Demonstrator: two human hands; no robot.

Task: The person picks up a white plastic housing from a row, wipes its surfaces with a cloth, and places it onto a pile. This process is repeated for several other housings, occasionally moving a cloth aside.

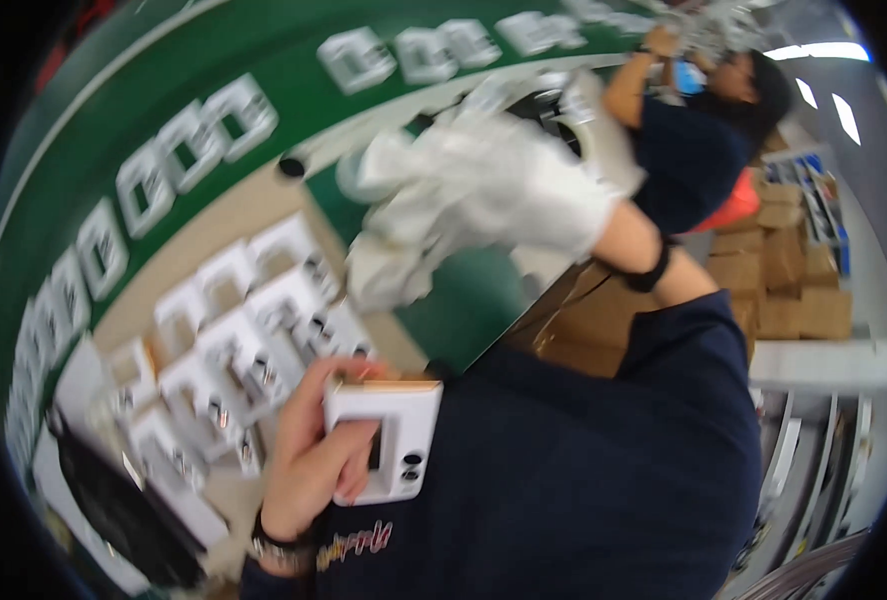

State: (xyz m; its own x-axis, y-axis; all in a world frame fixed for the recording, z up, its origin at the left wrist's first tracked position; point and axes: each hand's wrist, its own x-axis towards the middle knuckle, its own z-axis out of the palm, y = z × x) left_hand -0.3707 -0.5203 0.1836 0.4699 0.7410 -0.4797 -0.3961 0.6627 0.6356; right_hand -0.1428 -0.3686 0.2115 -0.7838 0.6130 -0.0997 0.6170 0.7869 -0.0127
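My left hand point(309, 450), bare and with bands at the wrist, is closed around a small white box point(419, 420). The box has a cut-out window in its front, dark round marks beside it, and a brown top edge. My thumb lies across the window. Farther off, my right hand point(504, 185) is in a white glove and stretches over a green mat point(469, 305). Motion smears its fingers, and whether the white mass at their tips is glove or something held is unclear.
Several similar white boxes point(254, 340) stand in rows on the tan table at left. More white boxes point(179, 140) line a green conveyor belt point(294, 75) beyond. A co-worker point(699, 150) is at upper right. Cardboard boxes point(764, 250) are stacked behind. A black object point(114, 490) lies at lower left.
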